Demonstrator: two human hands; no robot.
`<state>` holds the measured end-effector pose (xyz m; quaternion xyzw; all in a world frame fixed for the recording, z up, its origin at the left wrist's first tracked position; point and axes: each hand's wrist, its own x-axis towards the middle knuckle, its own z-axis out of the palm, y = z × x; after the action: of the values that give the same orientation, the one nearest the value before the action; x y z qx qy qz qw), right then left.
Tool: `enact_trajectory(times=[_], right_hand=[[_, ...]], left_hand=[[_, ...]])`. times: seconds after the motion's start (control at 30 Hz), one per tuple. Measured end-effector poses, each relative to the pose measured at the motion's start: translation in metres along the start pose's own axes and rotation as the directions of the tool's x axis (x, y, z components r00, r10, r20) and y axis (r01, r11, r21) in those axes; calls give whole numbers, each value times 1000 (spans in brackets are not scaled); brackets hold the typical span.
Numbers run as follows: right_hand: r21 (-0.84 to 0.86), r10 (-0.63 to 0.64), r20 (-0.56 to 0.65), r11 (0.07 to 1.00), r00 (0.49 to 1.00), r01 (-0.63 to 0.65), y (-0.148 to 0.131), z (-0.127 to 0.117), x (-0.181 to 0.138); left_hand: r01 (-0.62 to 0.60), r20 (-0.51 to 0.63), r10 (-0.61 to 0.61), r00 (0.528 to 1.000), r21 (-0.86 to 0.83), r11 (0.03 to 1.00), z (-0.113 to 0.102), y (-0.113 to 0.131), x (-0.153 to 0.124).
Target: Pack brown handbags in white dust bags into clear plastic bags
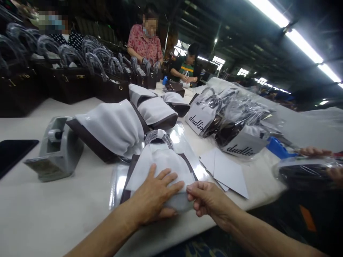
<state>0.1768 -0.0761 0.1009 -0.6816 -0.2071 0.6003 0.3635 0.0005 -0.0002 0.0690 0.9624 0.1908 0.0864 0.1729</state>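
Note:
A dark brown handbag [125,196] lies in front of me on a clear plastic sheet [114,187], its front covered by a white wrapping sheet [166,160]. Its plastic-wrapped handles [160,135] point away from me. My left hand [158,192] rests on the white sheet with fingers spread. At the bag's near right edge, my right hand [205,200] pinches something at the sheet's border; it looks like the edge of the white sheet, though the fingers partly hide it.
A grey tape dispenser [61,150] and a black flat object [16,153] stand left. Wrapped bags [115,128] lie beyond, brown handbags [69,80] behind. Bagged handbags [238,132] and white cards [227,171] are right. Another person's hands [316,151] hold a wrapped bag at far right.

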Motion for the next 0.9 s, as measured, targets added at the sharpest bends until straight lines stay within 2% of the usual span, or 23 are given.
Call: enact_trajectory(times=[0.27, 0.4, 0.5, 0.6, 0.7, 0.77, 0.8, 0.83, 0.87, 0.9], right_hand=[[-73, 25, -13, 997, 1000, -26, 1, 1, 8], [-93, 74, 5, 993, 997, -73, -2, 4, 1], [-70, 108, -37, 991, 993, -111, -2, 8, -6], [-82, 112, -104, 989, 988, -120, 6, 8, -7], [-221, 104, -124, 967, 987, -130, 24, 1, -5], [-405, 75, -110, 907, 991, -113, 37, -10, -7], [-519, 19, -102, 852, 995, -69, 41, -15, -10], [-633, -82, -88, 774, 993, 9, 43, -21, -13], [-732, -238, -55, 670, 970, 123, 42, -25, -17], [-809, -431, 19, 524, 902, 267, 39, -27, -20]], left_hand=[[53, 26, -54, 998, 22, 998, -9, 11, 13], [63, 12, -63, 998, 13, 998, -8, 8, 15], [63, 4, -63, 998, 0, 998, -7, 6, 14], [58, 3, -58, 998, -10, 998, -6, 5, 14], [58, 9, -57, 998, -11, 998, -6, 5, 15], [54, 11, -54, 998, -11, 998, -6, 4, 15], [50, 11, -50, 999, -9, 999, -6, 4, 15], [47, 10, -47, 999, -6, 999, -6, 4, 15], [45, 10, -45, 999, -1, 999, -6, 4, 16], [43, 11, -43, 999, 6, 999, -6, 5, 16]])
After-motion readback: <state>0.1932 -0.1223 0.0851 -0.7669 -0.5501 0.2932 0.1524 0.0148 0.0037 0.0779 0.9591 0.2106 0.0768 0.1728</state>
